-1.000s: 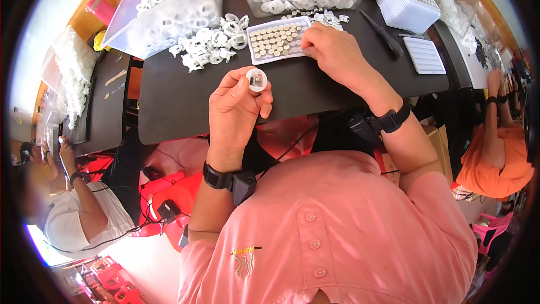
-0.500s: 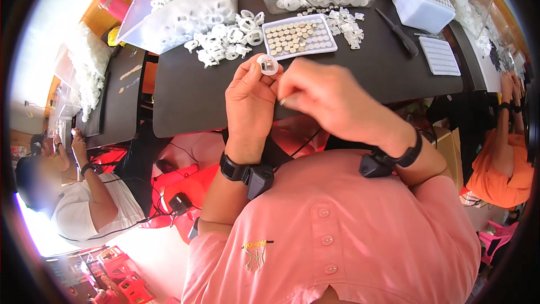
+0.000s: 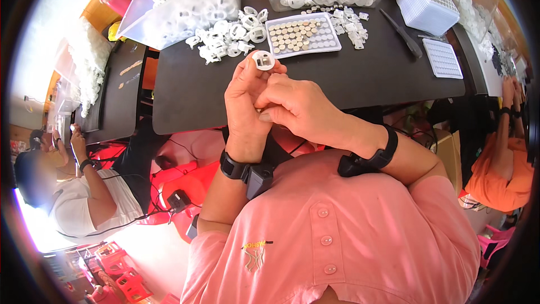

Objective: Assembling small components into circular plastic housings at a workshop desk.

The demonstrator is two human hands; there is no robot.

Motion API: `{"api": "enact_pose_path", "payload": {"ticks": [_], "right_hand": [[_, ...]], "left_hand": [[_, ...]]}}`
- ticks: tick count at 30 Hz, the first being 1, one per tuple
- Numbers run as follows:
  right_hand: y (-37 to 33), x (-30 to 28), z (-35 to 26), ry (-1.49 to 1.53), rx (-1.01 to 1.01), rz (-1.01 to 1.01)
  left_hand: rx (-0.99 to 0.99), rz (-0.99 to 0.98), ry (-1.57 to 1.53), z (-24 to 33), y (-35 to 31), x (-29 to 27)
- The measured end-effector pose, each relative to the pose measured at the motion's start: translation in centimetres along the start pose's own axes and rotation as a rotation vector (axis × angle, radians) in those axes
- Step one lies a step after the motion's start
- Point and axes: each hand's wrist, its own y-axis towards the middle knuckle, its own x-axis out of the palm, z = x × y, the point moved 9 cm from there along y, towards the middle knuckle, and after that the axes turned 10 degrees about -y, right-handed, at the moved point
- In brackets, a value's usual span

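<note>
My left hand is closed, with thumb and fingertips pinching a small round white plastic housing above the table's near edge. Inside that housing shows a compartment with dark and metallic parts. Just below it, my right hand lies against the left palm, its thumb and forefinger pinched on a tiny gold-coloured metal piece. Most of that piece is covered by the fingers. Beyond my hands stands a white tray, partly filled with round button cells.
White plastic parts lie heaped left of the tray, smaller white pieces right of it. Two clear bins of parts stand behind. A dark-handled tool, an unfilled tray and stacked trays are at right. People sit on both sides.
My right hand has moved left and slightly down, from beside the housing to against my left palm. The housing has shifted slightly left and up in my left hand.
</note>
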Motion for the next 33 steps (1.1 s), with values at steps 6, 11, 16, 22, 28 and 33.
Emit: {"api": "enact_pose_path", "payload": {"ticks": [6,11,16,22,28,33], "right_hand": [[-0.1,0.9,0.3,-0.206,0.049,0.025],[-0.1,0.6,-1.4,-0.347,-0.028,-0.016],[0.3,-3.0,-2.7,-0.454,-0.164,0.215],[2.3,-5.1,-0.1,-0.575,-0.177,0.385],[2.2,-4.6,1.8,-0.105,-0.049,0.31],[2.4,-4.3,2.4,0.074,0.022,0.217]], "left_hand": [[0.002,0.007,0.0,-0.3,0.0,0.0],[0.021,0.009,0.015,-0.2,-0.5,0.2],[0.048,0.042,-0.065,-0.3,-0.6,0.2],[0.026,-0.085,0.033,-0.2,-0.4,1.1],[0.014,-0.085,0.028,-0.1,-0.5,1.1],[0.028,-0.095,0.025,0.0,-0.5,1.0]]}}
